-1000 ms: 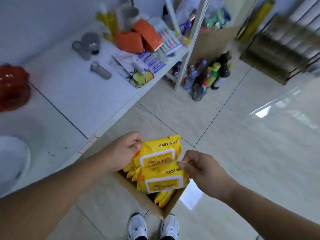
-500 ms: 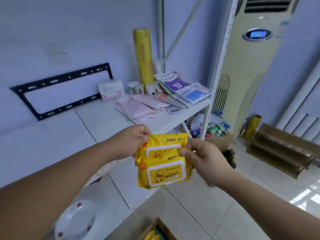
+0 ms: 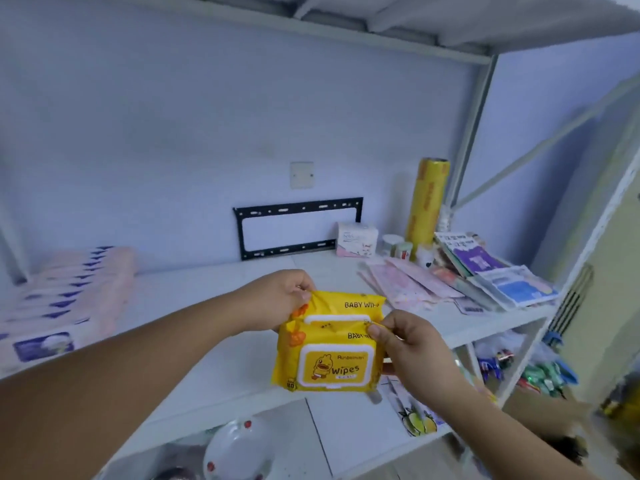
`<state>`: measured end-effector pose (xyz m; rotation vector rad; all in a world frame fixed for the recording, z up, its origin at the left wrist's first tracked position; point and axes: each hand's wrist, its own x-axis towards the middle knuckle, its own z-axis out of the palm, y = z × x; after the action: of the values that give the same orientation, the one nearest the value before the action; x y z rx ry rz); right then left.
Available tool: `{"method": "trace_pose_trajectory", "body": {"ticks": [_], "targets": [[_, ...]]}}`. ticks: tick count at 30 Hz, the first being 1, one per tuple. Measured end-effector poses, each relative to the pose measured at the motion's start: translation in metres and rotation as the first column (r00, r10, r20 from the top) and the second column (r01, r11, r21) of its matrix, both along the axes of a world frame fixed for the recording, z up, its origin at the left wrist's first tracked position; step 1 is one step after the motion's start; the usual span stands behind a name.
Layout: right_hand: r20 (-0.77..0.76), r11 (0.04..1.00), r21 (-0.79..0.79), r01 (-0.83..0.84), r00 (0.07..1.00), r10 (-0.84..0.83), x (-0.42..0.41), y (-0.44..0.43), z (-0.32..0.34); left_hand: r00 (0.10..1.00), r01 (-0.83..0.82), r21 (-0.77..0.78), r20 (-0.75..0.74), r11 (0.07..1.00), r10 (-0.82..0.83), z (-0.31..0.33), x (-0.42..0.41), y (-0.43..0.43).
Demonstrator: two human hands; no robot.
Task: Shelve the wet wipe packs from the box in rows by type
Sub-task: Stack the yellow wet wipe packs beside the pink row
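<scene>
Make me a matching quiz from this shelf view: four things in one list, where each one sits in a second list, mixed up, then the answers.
Things
1. yellow baby wipes packs
2. yellow film roll
3. pink packs
4. white bowl with red spots

Places
A. upright at the back right of the white shelf
B. on the lower shelf
C. pinched between the left hand and the right hand
D. in a row at the white shelf's left end

Pairs: 1-C, 2-A, 3-D, 4-B
</scene>
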<state>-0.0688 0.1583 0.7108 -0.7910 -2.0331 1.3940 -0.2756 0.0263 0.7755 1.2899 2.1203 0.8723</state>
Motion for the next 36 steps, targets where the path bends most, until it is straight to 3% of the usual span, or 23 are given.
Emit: {"method": "trace_pose_trajectory", "body": {"ticks": [9, 17, 36], "targets": [[-0.009, 0.983, -0.136, -0.127, 0.992, 0.127, -0.162, -0.103, -0.043, 0.989, -0.142, -0.082, 0.023, 0.986, 0.144, -0.033, -0.141, -0.120], [0.019, 0.971, -0.195, -0.139, 0.989, 0.146, -0.239, -0.140, -0.067, 0.973, -0.203, -0.112, 0.092, 0.973, 0.214, -0.061, -0.215, -0.166], [0.111, 0.974, -0.159, -0.160, 0.978, 0.179, -0.423, -0.047, -0.119, 0.932, -0.361, -0.186, -0.036, 0.914, 0.360, -0.096, -0.368, -0.082]]}}
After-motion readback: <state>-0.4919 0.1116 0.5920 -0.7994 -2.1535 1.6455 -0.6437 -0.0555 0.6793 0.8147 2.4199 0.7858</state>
